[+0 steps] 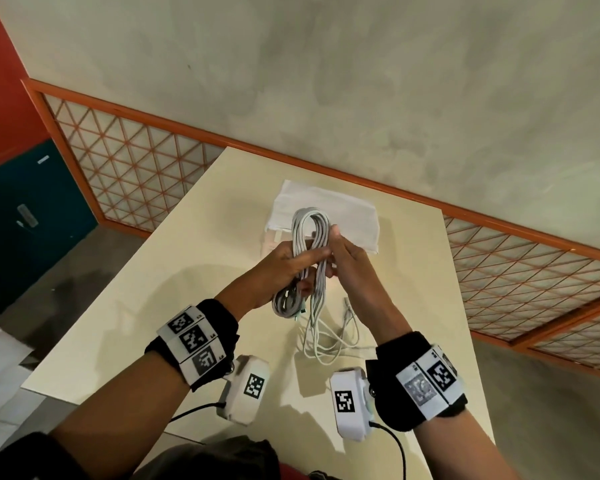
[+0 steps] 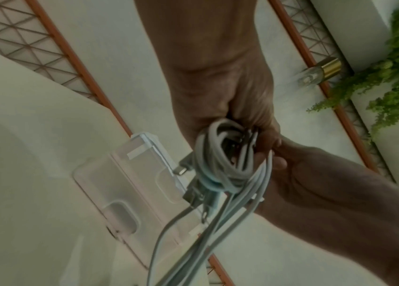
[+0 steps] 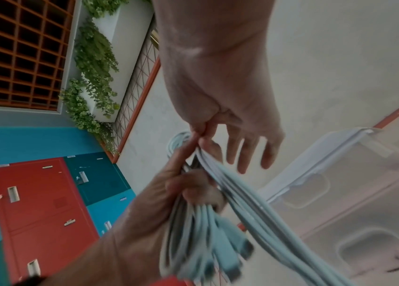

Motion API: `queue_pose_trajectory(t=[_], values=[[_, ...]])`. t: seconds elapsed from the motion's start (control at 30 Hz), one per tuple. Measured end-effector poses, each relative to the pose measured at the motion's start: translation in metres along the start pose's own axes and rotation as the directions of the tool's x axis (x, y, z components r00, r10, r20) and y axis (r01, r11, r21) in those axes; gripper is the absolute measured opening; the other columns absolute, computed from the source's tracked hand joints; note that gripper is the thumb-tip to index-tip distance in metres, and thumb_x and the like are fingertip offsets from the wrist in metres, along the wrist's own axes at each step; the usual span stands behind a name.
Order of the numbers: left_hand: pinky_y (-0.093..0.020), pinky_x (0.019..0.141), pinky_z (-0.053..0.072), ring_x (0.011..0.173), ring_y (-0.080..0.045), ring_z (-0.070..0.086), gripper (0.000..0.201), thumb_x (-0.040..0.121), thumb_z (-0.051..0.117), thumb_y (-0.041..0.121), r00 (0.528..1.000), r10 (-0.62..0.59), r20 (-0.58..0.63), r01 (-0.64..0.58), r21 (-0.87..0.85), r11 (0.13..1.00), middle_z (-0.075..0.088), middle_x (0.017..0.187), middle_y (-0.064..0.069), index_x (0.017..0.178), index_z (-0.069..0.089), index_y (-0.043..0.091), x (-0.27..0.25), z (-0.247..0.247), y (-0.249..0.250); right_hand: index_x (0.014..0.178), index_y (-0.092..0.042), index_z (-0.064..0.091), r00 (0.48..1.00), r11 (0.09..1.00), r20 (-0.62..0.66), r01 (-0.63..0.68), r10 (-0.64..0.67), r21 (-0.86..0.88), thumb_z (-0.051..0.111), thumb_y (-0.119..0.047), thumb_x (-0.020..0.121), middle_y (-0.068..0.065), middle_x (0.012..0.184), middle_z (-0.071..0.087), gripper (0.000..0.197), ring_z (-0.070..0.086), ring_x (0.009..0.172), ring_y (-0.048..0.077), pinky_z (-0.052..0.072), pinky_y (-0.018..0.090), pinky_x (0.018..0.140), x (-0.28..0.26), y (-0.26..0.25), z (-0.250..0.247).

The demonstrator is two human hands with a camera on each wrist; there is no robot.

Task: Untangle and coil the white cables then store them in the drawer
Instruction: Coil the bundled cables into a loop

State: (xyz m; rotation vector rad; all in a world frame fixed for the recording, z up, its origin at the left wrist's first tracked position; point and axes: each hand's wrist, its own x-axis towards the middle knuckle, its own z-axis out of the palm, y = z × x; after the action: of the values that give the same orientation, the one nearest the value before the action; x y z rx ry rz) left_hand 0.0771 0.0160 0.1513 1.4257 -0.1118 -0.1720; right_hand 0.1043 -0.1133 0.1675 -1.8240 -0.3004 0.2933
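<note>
The left hand (image 1: 279, 268) grips the looped white cables (image 1: 307, 233) above the table (image 1: 187, 258); the right hand (image 1: 347, 258) pinches a strand (other fingers straight). Loose ends dangle below; the drawer (image 1: 326, 216) sits just beyond.

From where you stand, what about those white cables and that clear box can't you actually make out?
- How many white cables there are: strands overlap in the head view, and the left hand and right hand cover the bundle's middle.
- The plug types: motion-blurred in the right wrist view.
- Whether the clear drawer box holds anything: hazy plastic in the wrist views, hidden behind the hands in the head view.
</note>
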Motion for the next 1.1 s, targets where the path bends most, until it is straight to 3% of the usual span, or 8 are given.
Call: queue_pose_trajectory(t=[0.13, 0.27, 0.33, 0.5, 0.7, 0.83, 0.97, 1.1], values=[[-0.022, 0.046, 0.045, 0.035, -0.011, 0.040, 0.039, 0.096, 0.050, 0.028, 0.994, 0.031, -0.108, -0.037, -0.050, 0.998, 0.042, 0.041, 0.000, 0.090, 0.062, -0.008, 0.010, 0.001, 0.008, 0.126, -0.023, 0.053, 0.975, 0.996, 0.221, -0.038, 0.019, 0.082, 0.007, -0.059, 0.092, -0.006, 0.078, 0.067, 0.068, 0.068, 0.075, 0.013, 0.058, 0.033, 0.076, -0.005, 0.012, 0.001], [-0.020, 0.040, 0.041, 0.035, -0.007, 0.040, 0.029, 0.095, 0.052, 0.024, 0.975, 0.063, -0.214, -0.109, -0.210, 0.972, 0.049, 0.069, -0.018, 0.074, 0.064, 0.010, 0.017, -0.013, 0.013, 0.102, -0.019, 0.064, 0.956, 0.956, 0.294, 0.096, -0.011, -0.276, 0.040, -0.053, 0.095, 0.001, 0.071, 0.063, 0.043, 0.063, 0.069, 0.020, 0.051, 0.035, 0.074, -0.011, 0.028, -0.016], [-0.020, 0.040, 0.040, 0.039, -0.006, 0.042, 0.026, 0.096, 0.050, 0.021, 0.963, 0.054, -0.262, -0.105, -0.183, 0.977, 0.061, 0.065, -0.005, 0.076, 0.061, 0.008, 0.015, -0.016, 0.012, 0.096, -0.009, 0.063, 0.962, 0.915, 0.267, 0.159, -0.059, -0.371, 0.053, -0.039, 0.094, -0.003, 0.063, 0.052, 0.032, 0.055, 0.056, 0.013, 0.052, 0.039, 0.065, -0.010, 0.033, -0.024], [-0.021, 0.042, 0.042, 0.041, -0.009, 0.049, 0.034, 0.095, 0.053, 0.027, 0.862, 0.067, -0.502, -0.124, -0.081, 0.989, 0.064, 0.062, -0.005, 0.067, 0.063, 0.011, 0.018, -0.013, 0.002, 0.094, -0.017, 0.050, 0.943, 0.885, 0.197, 0.321, -0.267, -0.337, 0.044, -0.028, 0.100, -0.004, 0.061, 0.040, 0.014, 0.036, 0.051, 0.007, 0.031, 0.017, 0.053, -0.018, 0.020, -0.022], [-0.017, 0.045, 0.044, 0.038, -0.006, 0.052, 0.035, 0.098, 0.047, 0.025, 0.724, 0.028, -0.689, -0.183, -0.153, 0.971, 0.061, 0.046, 0.004, 0.065, 0.052, 0.014, 0.023, 0.003, 0.002, 0.138, -0.018, 0.046, 0.868, 0.763, 0.290, 0.494, -0.403, -0.417, 0.034, -0.020, 0.101, -0.014, 0.060, 0.041, 0.038, 0.044, 0.059, 0.012, 0.042, 0.028, 0.065, -0.026, 0.011, -0.002], [-0.017, 0.042, 0.041, 0.036, -0.007, 0.048, 0.030, 0.095, 0.051, 0.026, 0.726, -0.093, -0.682, -0.167, -0.306, 0.937, 0.055, 0.042, 0.006, 0.067, 0.050, 0.015, 0.025, 0.010, 0.004, 0.145, -0.014, 0.031, 0.830, 0.717, 0.390, 0.547, -0.399, -0.431, 0.031, -0.020, 0.101, -0.003, 0.079, 0.052, 0.045, 0.045, 0.066, 0.020, 0.045, 0.037, 0.068, -0.032, 0.023, 0.005], [-0.017, 0.040, 0.036, 0.034, -0.007, 0.042, 0.028, 0.093, 0.052, 0.025, 0.763, -0.185, -0.620, -0.165, -0.462, 0.871, 0.048, 0.040, 0.007, 0.066, 0.048, 0.016, 0.024, 0.011, 0.006, 0.149, -0.026, 0.013, 0.848, 0.698, 0.435, 0.508, -0.304, -0.504, 0.028, -0.026, 0.100, 0.011, 0.123, 0.059, 0.051, 0.058, 0.099, 0.036, 0.049, 0.050, 0.083, -0.039, 0.033, 0.012], [-0.015, 0.038, 0.035, 0.030, -0.006, 0.034, 0.029, 0.092, 0.052, 0.025, 0.746, -0.205, -0.634, -0.188, -0.495, 0.848, 0.042, 0.038, 0.009, 0.065, 0.045, 0.017, 0.022, 0.008, 0.008, 0.151, -0.027, 0.007, 0.846, 0.692, 0.470, 0.496, -0.250, -0.525, 0.027, -0.028, 0.099, 0.013, 0.132, 0.054, 0.055, 0.056, 0.108, 0.040, 0.047, 0.053, 0.089, -0.039, 0.029, 0.013]])
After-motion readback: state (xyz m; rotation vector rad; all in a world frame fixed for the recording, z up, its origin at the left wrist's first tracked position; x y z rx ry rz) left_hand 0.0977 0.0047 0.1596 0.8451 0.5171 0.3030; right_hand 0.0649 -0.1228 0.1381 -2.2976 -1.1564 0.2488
